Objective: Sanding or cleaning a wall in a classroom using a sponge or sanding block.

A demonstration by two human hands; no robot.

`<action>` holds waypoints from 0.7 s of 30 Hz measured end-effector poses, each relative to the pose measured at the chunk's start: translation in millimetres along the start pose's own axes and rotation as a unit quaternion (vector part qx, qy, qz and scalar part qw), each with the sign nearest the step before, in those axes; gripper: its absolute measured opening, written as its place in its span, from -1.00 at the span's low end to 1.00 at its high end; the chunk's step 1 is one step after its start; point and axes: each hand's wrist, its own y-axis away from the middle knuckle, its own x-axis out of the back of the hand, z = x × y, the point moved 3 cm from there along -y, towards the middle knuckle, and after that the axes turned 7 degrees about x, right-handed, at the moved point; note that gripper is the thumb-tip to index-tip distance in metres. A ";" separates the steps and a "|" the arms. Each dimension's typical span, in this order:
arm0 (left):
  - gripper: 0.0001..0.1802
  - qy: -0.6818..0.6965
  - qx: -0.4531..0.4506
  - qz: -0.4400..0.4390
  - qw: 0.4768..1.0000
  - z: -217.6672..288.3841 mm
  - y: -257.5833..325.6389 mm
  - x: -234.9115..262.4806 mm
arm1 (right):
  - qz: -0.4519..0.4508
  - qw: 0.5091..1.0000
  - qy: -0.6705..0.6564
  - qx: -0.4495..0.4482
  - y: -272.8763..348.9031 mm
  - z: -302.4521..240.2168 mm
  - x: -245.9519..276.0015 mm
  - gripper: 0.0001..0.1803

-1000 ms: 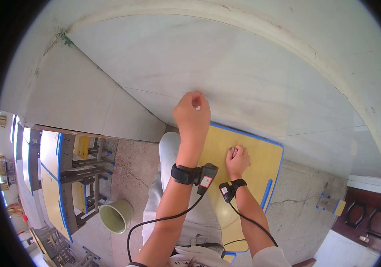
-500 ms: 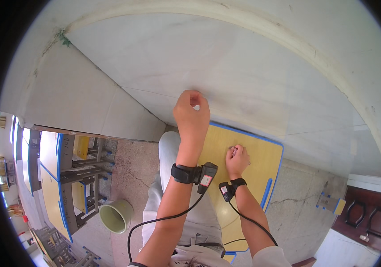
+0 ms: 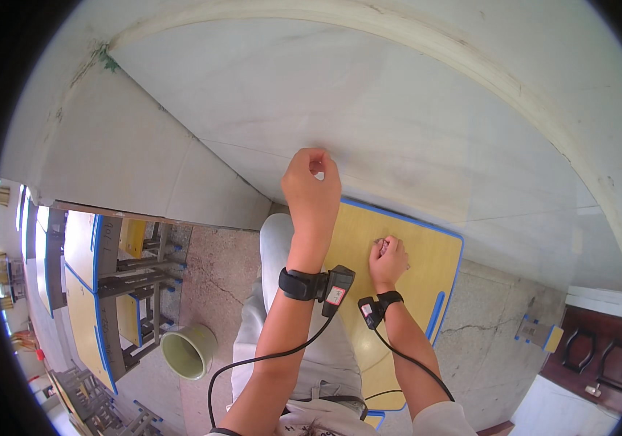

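My left hand [image 3: 311,187] is raised against the pale tiled wall [image 3: 398,123]. Its thumb and fingers curl together into a pinch with a small gap inside the loop. Whatever the fingertips hold, if anything, is hidden. Lower and to the right, my right hand [image 3: 389,261] rests over a yellow desk [image 3: 412,232] edged in blue. Its fingers are closed, and a small pale, pinkish bit shows among them, too small to name. Each wrist wears a black strap carrying a small black device [image 3: 338,287] with a cable.
A pale green bucket [image 3: 208,341] stands on the floor to the left. Beyond it are several yellow and blue desks [image 3: 82,320] with grey frames. A small stool [image 3: 539,333] and a dark red door [image 3: 601,349] lie to the right. Another wall section [image 3: 122,152] meets the wall at left.
Almost nothing differs. My left hand has shifted very slightly left with the same pinch, and my right hand stays in place on the desk.
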 end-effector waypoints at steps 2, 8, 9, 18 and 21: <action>-0.93 -0.003 0.002 0.002 1.000 -0.6 0.1 1.4 | 0.000 1.000 0.001 0.001 0.0 -0.4 0.1 -0.81; -0.88 -0.017 -0.029 0.043 0.998 -6.3 3.3 4.2 | -0.003 1.000 -0.012 -0.005 0.2 0.0 0.1 -0.81; -0.88 -0.013 -0.030 0.038 0.999 -9.5 3.5 3.8 | -0.004 1.000 -0.003 -0.001 0.1 0.6 -0.2 -0.81; -0.84 0.028 0.050 -0.036 0.998 -39.9 9.6 3.0 | 0.000 1.000 0.003 0.004 -2.8 0.9 0.5 -0.82; -0.83 0.018 0.084 -0.059 0.995 -57.6 16.5 8.2 | 0.019 1.000 0.001 0.018 -0.5 0.7 -0.3 -0.82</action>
